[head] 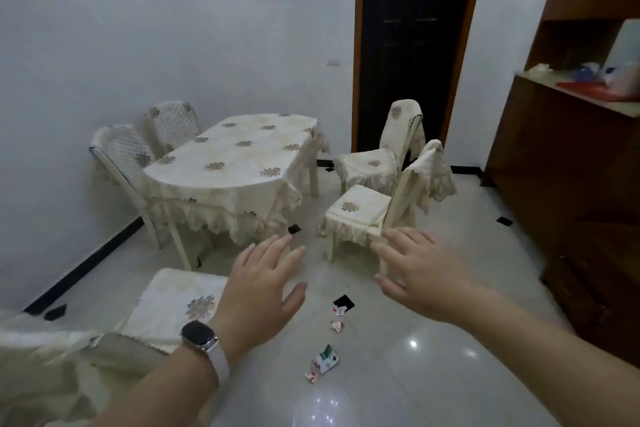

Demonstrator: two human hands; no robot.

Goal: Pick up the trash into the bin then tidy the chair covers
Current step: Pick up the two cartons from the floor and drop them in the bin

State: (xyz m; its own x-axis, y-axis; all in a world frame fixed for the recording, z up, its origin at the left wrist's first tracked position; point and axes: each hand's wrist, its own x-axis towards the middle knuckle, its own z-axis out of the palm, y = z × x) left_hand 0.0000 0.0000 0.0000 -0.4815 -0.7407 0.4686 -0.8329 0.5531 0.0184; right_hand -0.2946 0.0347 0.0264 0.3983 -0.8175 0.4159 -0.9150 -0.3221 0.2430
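near chair (166,303) cut by left edge, shelf items (614,78) blurred

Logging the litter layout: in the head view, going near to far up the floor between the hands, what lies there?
From near: crushed carton → red-and-white wrapper → second wrapper → nearer covered chair → farther covered chair → dark door.

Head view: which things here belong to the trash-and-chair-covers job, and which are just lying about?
Job: crushed carton and small wrappers on the floor; skewed chair covers; left hand and right hand, both empty. No bin shows.

Not the job: covered table; sideboard with clutter on top; dark door; wristwatch.
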